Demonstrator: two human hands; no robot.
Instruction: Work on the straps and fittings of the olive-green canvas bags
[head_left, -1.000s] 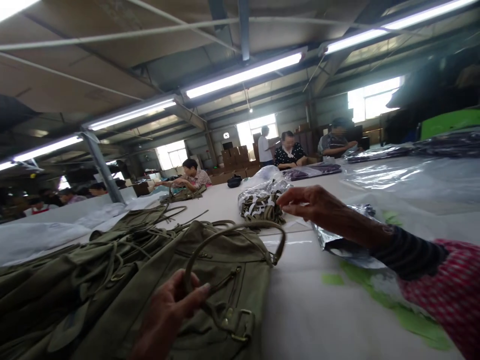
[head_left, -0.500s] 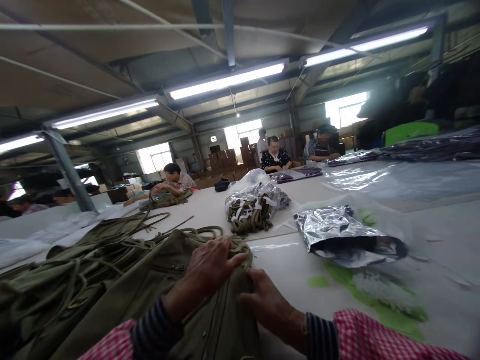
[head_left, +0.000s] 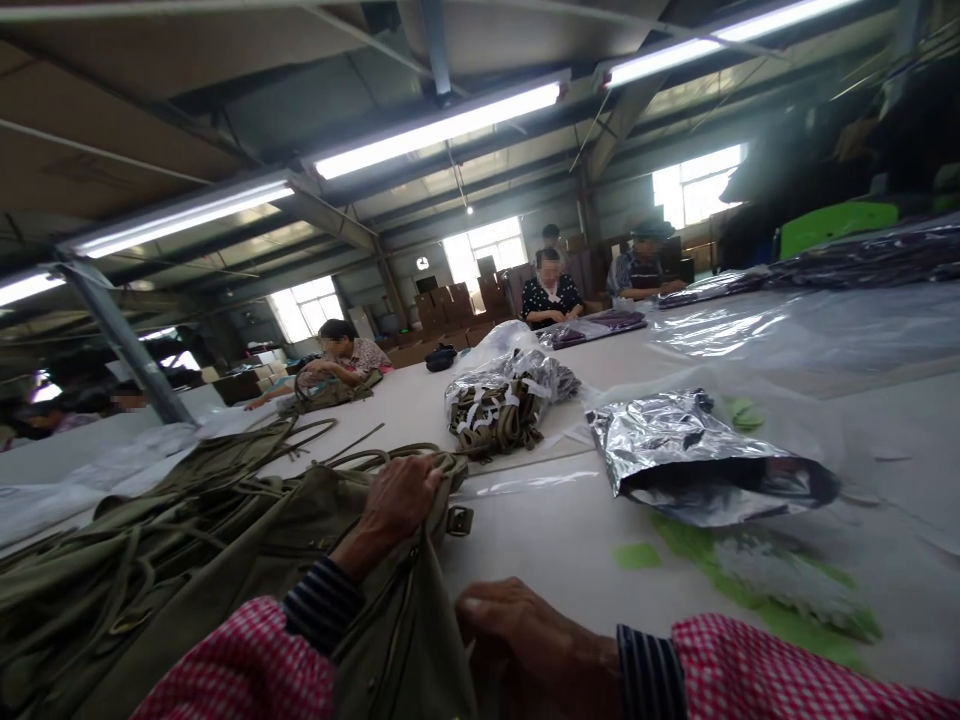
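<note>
Head view: gripping the bag (head_left: 439,620) on the worktop (head_left: 540,545) by its top edge with the left hand (head_left: 400,497), having lowered the curled right hand (head_left: 529,635) from there to beside its flank, with unclear contact, seemingly steadying it one-handed.

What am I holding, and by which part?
Your left hand grips the olive bag near its top edge; your right hand is by the bag's side, but whether it grips cannot be told.
</note>
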